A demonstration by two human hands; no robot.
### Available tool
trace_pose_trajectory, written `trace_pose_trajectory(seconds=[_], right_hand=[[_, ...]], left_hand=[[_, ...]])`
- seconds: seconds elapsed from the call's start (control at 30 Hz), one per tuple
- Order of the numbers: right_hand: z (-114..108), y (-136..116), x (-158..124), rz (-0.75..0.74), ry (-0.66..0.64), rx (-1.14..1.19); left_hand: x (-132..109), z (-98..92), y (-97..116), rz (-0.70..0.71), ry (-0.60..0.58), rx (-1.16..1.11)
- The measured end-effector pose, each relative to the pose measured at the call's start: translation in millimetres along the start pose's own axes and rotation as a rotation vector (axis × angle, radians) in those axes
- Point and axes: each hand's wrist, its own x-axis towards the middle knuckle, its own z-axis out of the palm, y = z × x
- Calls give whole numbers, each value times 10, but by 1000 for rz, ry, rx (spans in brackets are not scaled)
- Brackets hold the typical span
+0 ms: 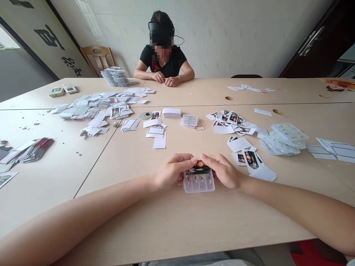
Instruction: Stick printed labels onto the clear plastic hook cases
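My left hand (169, 170) and my right hand (224, 170) meet over a small clear plastic blister pack (199, 181) lying on the wooden table (172, 221). Both hands pinch its top edge, where a printed card (200, 164) with a black and orange picture sits. The fingers of both hands are curled and pressed on the pack. Small metal pieces show through the clear plastic.
Loose printed cards (246, 157) lie just right of my hands, and clear trays (285, 137) are stacked further right. White card stacks (171, 112) and scattered cards (97, 107) cover the middle and left. A person in black (163, 59) works at the far side.
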Motion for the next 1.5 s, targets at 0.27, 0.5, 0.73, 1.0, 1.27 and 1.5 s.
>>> trace_pose_trajectory(seconds=[0.27, 0.5, 0.73, 1.0, 1.27, 1.5], right_hand=[[-13, -8, 42, 93, 35, 85], [21, -41, 80, 105, 78, 12], [-55, 41, 105, 74, 99, -9], [-137, 1, 89, 192, 179, 106], [-532, -170, 659, 106, 546, -110], [-1032, -489, 1602, 292, 610, -73]], left_hand=[[27, -144, 34, -35, -73, 56], [45, -154, 25, 64, -12, 224], [40, -211, 9, 57, 100, 221], [95, -247, -33, 39, -28, -28], [117, -253, -32, 20, 19, -148], [94, -275, -50, 21, -31, -102]])
